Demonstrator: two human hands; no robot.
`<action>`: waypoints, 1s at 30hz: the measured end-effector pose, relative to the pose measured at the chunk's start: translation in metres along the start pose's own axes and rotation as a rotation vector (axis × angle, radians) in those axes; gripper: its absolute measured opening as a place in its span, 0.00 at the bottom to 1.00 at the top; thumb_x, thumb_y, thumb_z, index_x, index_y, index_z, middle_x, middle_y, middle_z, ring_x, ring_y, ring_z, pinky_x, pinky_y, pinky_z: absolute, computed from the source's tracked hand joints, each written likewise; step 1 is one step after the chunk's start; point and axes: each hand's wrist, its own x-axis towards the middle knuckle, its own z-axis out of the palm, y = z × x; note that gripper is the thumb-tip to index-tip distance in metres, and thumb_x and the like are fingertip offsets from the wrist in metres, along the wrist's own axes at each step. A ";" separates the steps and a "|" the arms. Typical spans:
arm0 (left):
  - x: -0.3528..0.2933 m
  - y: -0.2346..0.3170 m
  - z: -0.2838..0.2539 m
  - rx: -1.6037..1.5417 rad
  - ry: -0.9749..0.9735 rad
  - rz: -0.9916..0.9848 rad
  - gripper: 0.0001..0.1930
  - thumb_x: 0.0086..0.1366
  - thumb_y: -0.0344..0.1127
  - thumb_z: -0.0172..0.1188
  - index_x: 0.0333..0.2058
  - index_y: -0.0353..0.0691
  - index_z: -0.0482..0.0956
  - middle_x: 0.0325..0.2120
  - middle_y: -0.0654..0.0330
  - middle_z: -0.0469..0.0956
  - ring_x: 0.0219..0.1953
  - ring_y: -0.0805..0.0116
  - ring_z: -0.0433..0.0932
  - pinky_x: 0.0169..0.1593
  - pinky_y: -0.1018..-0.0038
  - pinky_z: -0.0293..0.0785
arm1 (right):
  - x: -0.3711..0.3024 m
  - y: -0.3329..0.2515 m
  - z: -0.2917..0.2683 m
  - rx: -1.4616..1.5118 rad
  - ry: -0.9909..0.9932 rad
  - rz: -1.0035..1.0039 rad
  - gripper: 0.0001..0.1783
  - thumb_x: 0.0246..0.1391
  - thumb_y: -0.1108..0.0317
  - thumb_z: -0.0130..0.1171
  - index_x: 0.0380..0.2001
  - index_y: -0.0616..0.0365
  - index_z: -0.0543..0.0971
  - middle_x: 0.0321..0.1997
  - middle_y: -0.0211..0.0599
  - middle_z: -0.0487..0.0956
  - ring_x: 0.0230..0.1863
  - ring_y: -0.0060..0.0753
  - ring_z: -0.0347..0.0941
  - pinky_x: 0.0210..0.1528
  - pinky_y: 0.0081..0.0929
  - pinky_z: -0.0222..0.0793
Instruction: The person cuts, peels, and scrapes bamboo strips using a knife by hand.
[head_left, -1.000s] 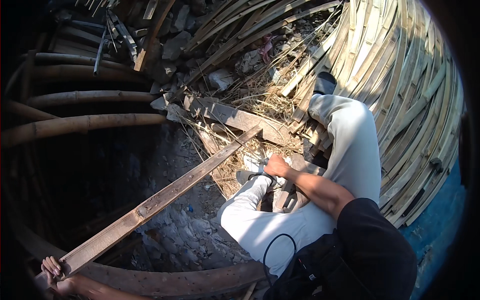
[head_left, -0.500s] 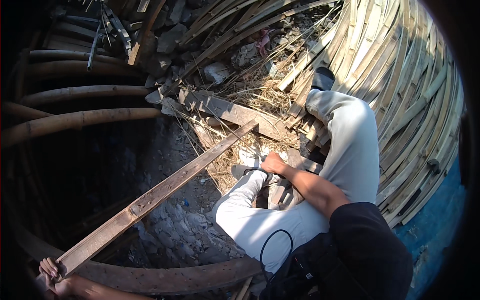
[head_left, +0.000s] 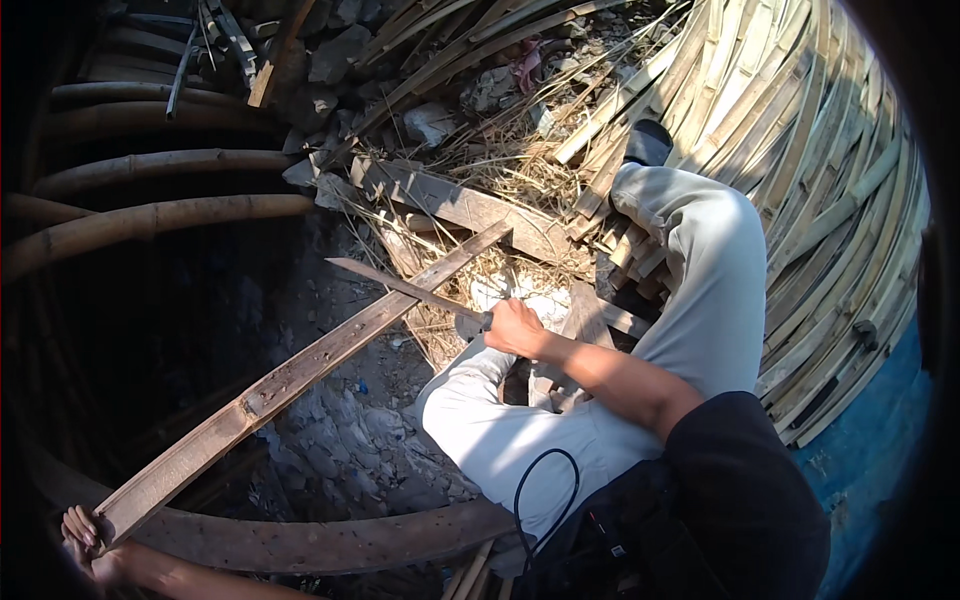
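Note:
A long split bamboo strip [head_left: 310,366] runs slantwise from the lower left to the middle. Its near end is gripped by my left hand [head_left: 85,540], fingers wrapped round it. The far end rests against a weathered wooden plank [head_left: 465,207] lying on the ground. My right hand [head_left: 515,328] is closed on the handle of a machete [head_left: 370,274], just in front of my bent left leg. The long blade points left and crosses over the strip near its far end; whether it touches the strip I cannot tell.
A large heap of split bamboo strips [head_left: 800,200] covers the right side, beside a blue tarp [head_left: 870,440]. Thick bamboo poles [head_left: 170,218] lie at left. Stones [head_left: 430,123] and dry shavings are beyond the plank. A dark board [head_left: 330,545] curves along the lower edge.
My right hand has moved slightly left and up, and the machete blade now shows plainly across the strip. My left hand and the strip's near end have shifted a little left.

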 end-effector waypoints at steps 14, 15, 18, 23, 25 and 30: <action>0.003 0.001 -0.030 -0.021 -0.157 -0.031 0.09 0.40 0.24 0.51 0.21 0.35 0.60 0.17 0.61 0.56 0.20 0.74 0.57 0.26 0.80 0.56 | 0.016 0.010 0.007 0.071 -0.017 -0.022 0.19 0.36 0.66 0.56 0.24 0.78 0.77 0.26 0.70 0.75 0.34 0.67 0.75 0.38 0.47 0.74; 0.001 -0.001 -0.029 -0.027 -0.129 -0.044 0.09 0.41 0.24 0.52 0.22 0.35 0.60 0.17 0.61 0.57 0.20 0.74 0.57 0.25 0.80 0.56 | 0.019 0.017 0.006 0.052 -0.049 0.033 0.19 0.35 0.67 0.56 0.25 0.77 0.77 0.26 0.69 0.75 0.34 0.67 0.76 0.38 0.47 0.74; 0.002 0.005 -0.017 0.038 -0.090 -0.004 0.09 0.41 0.25 0.52 0.23 0.33 0.61 0.17 0.61 0.57 0.20 0.74 0.57 0.25 0.80 0.56 | 0.047 0.099 0.015 -0.422 -0.230 -0.189 0.16 0.36 0.68 0.57 0.29 0.70 0.80 0.34 0.60 0.79 0.41 0.56 0.77 0.45 0.41 0.74; -0.015 -0.006 0.017 0.013 -0.041 0.077 0.10 0.42 0.25 0.50 0.26 0.28 0.64 0.17 0.61 0.57 0.19 0.74 0.58 0.24 0.82 0.56 | 0.089 0.149 0.030 -0.012 0.069 0.356 0.18 0.38 0.62 0.56 0.28 0.67 0.81 0.35 0.58 0.79 0.42 0.54 0.77 0.44 0.39 0.74; -0.023 0.000 0.025 0.060 0.026 0.120 0.09 0.42 0.26 0.49 0.24 0.31 0.61 0.16 0.61 0.56 0.17 0.74 0.58 0.21 0.81 0.57 | 0.078 0.115 0.022 -0.025 0.081 0.265 0.18 0.38 0.61 0.56 0.27 0.67 0.81 0.34 0.58 0.79 0.41 0.55 0.77 0.43 0.39 0.73; -0.031 -0.020 0.066 -0.046 -0.044 0.190 0.10 0.41 0.26 0.50 0.23 0.39 0.58 0.15 0.63 0.55 0.17 0.74 0.58 0.23 0.81 0.60 | 0.060 0.055 -0.017 0.057 0.250 0.083 0.19 0.40 0.58 0.57 0.24 0.68 0.80 0.26 0.59 0.78 0.32 0.54 0.78 0.35 0.42 0.72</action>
